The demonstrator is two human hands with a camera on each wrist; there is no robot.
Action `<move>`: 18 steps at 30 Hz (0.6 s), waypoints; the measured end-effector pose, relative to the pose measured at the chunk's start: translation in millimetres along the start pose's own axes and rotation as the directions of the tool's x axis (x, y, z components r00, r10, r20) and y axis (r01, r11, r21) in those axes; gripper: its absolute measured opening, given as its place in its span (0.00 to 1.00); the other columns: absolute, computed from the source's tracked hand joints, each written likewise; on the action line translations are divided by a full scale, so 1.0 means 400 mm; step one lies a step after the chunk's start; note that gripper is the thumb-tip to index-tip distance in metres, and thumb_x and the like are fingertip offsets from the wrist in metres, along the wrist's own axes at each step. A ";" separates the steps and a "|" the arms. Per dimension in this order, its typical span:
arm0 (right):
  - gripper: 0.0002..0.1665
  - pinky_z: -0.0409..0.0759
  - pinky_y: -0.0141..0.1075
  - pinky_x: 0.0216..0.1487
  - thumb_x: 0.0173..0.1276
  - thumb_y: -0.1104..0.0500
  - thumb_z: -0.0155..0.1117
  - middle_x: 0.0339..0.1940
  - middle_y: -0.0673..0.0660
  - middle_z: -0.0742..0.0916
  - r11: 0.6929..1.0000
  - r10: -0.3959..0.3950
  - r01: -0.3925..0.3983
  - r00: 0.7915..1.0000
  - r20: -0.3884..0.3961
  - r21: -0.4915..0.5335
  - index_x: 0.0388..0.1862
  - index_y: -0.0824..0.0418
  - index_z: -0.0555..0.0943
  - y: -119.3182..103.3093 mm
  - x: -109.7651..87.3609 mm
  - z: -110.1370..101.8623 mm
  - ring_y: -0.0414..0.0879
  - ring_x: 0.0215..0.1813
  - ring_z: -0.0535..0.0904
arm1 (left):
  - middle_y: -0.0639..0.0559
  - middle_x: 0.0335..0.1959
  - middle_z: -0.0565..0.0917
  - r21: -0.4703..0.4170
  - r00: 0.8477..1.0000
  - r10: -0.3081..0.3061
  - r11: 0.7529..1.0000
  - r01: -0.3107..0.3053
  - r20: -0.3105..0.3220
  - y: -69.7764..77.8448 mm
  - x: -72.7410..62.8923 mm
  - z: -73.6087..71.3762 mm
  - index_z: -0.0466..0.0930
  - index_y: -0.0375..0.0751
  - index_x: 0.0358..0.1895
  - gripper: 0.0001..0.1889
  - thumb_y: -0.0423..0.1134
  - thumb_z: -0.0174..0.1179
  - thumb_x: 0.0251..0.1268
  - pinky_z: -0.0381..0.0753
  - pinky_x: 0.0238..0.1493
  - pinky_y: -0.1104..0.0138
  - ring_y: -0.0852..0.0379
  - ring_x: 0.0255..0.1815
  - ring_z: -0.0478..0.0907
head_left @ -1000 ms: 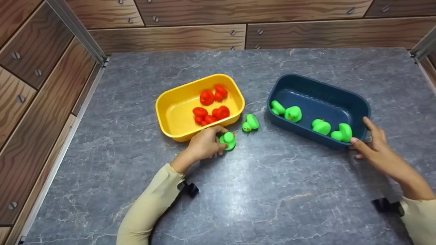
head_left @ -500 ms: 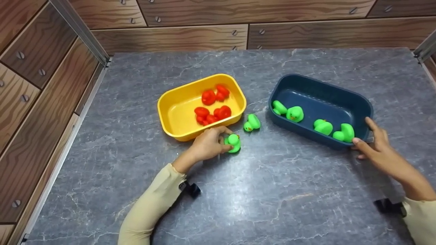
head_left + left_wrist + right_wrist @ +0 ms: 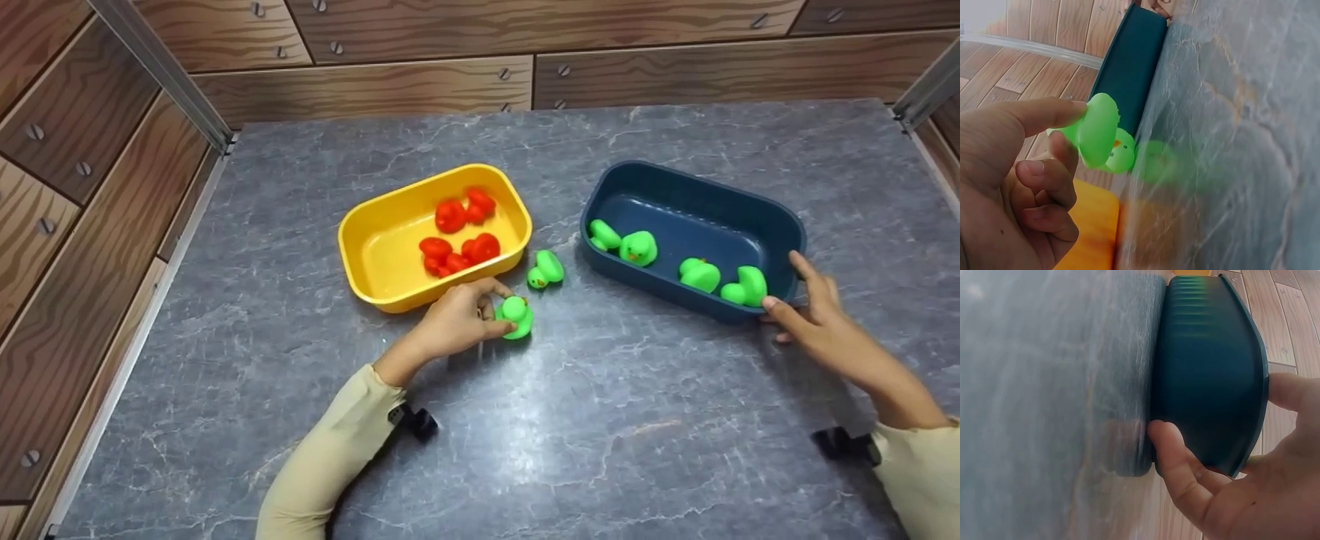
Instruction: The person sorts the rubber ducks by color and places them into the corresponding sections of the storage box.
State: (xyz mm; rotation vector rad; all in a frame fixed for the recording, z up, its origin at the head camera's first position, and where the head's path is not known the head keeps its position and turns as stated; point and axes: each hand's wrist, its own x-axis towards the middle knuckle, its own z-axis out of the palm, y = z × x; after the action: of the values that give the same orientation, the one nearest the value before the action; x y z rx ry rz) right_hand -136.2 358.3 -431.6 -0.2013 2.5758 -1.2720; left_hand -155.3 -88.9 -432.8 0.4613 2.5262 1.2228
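My left hand [image 3: 454, 322] pinches a green rubber duck [image 3: 517, 324] by its side, thumb in front and forefinger behind, just in front of the yellow tub [image 3: 375, 289]. The duck's head points up. Behind it a second green duck [image 3: 550, 265] lies tipped on the table, its face showing in the left wrist view. At the right, my right hand [image 3: 832, 322] grips the near right corner of the dark blue tub [image 3: 697, 180], with a finger at its outer wall [image 3: 1165, 433]. Several green ducks [image 3: 700, 276] lie inside along the front wall.
Several red ducks [image 3: 450, 216] lie in the right half of the yellow tub. A grey marbled table [image 3: 600, 450] bears everything, with wood-patterned panels [image 3: 412, 86] rising at its back and left.
My left hand has moved slightly to the right with the duck pinched in it. The right hand keeps its place on the dark blue tub, and the head view has shifted a little.
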 end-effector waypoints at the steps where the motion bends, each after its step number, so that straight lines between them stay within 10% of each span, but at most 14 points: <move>1: 0.48 0.79 0.23 0.32 0.78 0.52 0.46 0.65 0.82 0.40 1.000 0.002 -0.002 1.000 -0.001 0.000 0.77 0.60 0.25 0.000 0.000 0.000 0.20 0.35 0.76 | 0.56 0.20 0.72 -0.006 1.000 0.004 1.000 -0.004 0.000 0.002 0.001 0.001 0.79 0.41 0.49 0.20 0.41 0.71 0.53 0.63 0.21 0.72 0.63 0.20 0.67; 18: 0.48 0.80 0.23 0.34 0.78 0.53 0.45 0.66 0.81 0.41 1.000 0.008 -0.008 1.000 0.001 0.019 0.77 0.60 0.25 -0.008 0.001 0.002 0.20 0.37 0.76 | 0.57 0.20 0.73 -0.054 0.991 0.127 0.990 -0.129 -0.031 0.088 0.046 0.020 0.79 0.39 0.50 0.20 0.40 0.70 0.54 0.65 0.25 0.75 0.65 0.22 0.68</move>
State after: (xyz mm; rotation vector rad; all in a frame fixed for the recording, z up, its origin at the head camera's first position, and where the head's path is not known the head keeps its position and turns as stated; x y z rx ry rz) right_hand -136.1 355.5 -429.6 -0.1873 2.5593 -1.2930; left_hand -163.2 -55.0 -411.9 0.6056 2.5115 1.3507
